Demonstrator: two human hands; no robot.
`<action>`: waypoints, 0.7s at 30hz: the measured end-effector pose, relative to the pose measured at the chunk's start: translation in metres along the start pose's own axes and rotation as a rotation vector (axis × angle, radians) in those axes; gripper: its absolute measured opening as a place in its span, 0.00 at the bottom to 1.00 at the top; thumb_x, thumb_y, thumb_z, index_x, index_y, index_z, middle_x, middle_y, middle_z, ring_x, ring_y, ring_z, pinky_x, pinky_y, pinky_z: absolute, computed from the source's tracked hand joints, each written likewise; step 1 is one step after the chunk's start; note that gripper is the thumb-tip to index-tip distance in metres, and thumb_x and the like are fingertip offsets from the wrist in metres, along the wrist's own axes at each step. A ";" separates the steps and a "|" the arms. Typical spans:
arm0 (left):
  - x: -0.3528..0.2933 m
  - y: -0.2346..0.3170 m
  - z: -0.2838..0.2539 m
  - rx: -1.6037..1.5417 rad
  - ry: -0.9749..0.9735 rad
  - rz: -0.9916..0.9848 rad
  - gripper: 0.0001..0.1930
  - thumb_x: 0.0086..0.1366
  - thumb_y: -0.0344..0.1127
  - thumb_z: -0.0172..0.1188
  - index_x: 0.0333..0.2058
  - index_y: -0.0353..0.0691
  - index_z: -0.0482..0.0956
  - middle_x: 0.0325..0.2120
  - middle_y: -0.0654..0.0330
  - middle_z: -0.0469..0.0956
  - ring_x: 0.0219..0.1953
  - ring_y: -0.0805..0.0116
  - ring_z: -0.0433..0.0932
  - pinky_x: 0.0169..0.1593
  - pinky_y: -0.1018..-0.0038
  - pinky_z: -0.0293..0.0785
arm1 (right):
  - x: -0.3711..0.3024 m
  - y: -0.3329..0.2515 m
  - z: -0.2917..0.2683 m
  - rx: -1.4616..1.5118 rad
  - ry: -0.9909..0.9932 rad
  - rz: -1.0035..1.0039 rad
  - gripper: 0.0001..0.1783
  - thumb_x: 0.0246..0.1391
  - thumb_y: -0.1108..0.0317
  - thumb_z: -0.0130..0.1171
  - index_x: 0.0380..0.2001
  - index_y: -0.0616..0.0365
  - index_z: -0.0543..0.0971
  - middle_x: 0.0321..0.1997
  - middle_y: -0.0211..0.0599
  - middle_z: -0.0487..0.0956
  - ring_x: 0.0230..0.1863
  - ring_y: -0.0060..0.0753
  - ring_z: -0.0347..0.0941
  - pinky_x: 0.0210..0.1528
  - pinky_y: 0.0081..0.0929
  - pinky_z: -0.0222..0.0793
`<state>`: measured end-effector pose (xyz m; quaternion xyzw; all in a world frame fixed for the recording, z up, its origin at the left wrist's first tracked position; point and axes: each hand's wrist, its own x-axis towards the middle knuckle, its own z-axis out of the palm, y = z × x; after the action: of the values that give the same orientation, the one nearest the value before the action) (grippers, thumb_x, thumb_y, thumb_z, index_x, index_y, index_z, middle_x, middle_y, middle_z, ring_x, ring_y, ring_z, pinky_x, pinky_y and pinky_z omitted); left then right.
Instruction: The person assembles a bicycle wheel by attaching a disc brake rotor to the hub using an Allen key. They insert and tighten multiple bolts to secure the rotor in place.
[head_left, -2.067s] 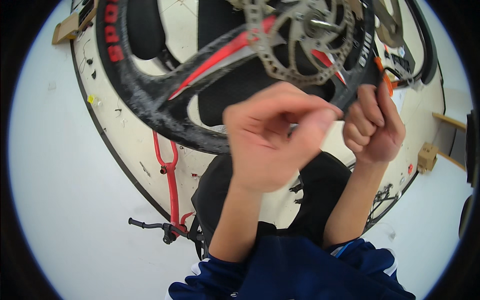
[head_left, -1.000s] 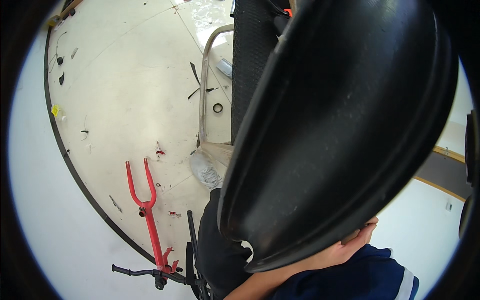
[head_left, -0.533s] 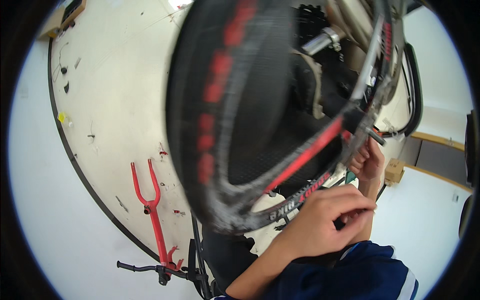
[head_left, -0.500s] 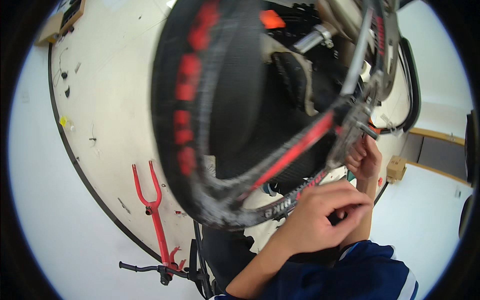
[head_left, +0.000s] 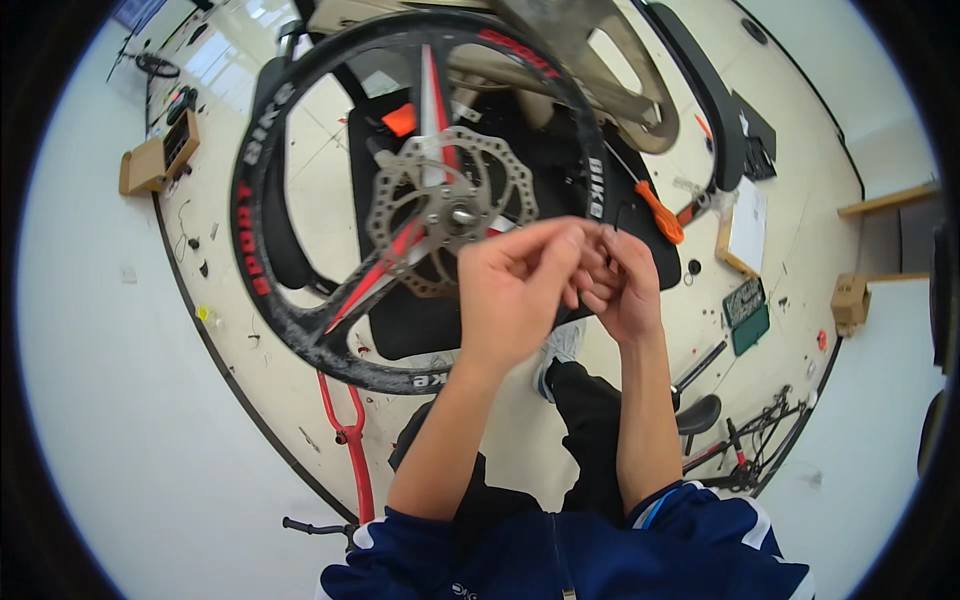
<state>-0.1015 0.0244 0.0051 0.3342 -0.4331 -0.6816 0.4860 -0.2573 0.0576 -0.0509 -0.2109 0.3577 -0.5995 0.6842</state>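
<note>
My left hand (head_left: 512,300) and my right hand (head_left: 628,290) meet in front of me, fingers closed and tips pinched together. Whatever small thing may be between the fingertips is too hidden to name. Just beyond them is a black bicycle wheel (head_left: 330,350) with red and white spokes, above a black chair seat (head_left: 640,240). A silver brake disc (head_left: 385,205) is fixed round its hub, facing up. My left hand covers part of the wheel's near right side. An orange-handled screwdriver (head_left: 660,212) rests on the seat right of my right hand.
A dull metal frame part (head_left: 610,90) and the chair's black armrest (head_left: 700,90) stand at the far right. Floor items include a red fork (head_left: 352,440), a green case (head_left: 747,315), a bicycle (head_left: 745,450) and cardboard boxes (head_left: 850,300).
The wheel, tilted up close before, now sits flatter and farther off, its disc in view. Both hands have come away from beside it, moved left and met at the fingertips.
</note>
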 end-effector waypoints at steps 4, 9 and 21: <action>0.006 -0.027 0.011 -0.088 -0.013 -0.057 0.12 0.69 0.29 0.54 0.42 0.26 0.81 0.26 0.56 0.81 0.23 0.76 0.75 0.25 0.81 0.70 | -0.002 -0.001 -0.002 -0.012 0.077 -0.176 0.17 0.63 0.66 0.52 0.49 0.69 0.76 0.17 0.17 0.58 0.14 0.08 0.46 0.15 0.14 0.38; -0.003 -0.059 0.003 -0.107 0.032 -0.096 0.12 0.69 0.29 0.53 0.40 0.27 0.82 0.25 0.58 0.80 0.22 0.77 0.75 0.24 0.82 0.70 | 0.000 0.003 -0.003 -0.074 0.065 -0.127 0.15 0.60 0.70 0.54 0.42 0.73 0.80 0.22 0.33 0.77 0.16 0.10 0.62 0.14 0.11 0.47; 0.006 -0.053 -0.005 -0.282 -0.095 0.027 0.13 0.67 0.26 0.51 0.40 0.23 0.82 0.23 0.53 0.79 0.18 0.75 0.72 0.19 0.81 0.66 | 0.007 0.004 0.024 0.204 -0.089 -0.279 0.15 0.60 0.72 0.52 0.40 0.78 0.79 0.27 0.49 0.81 0.18 0.25 0.71 0.14 0.16 0.61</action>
<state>-0.1192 0.0252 -0.0458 0.2242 -0.3599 -0.7440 0.5164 -0.2365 0.0485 -0.0399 -0.2141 0.2318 -0.7118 0.6275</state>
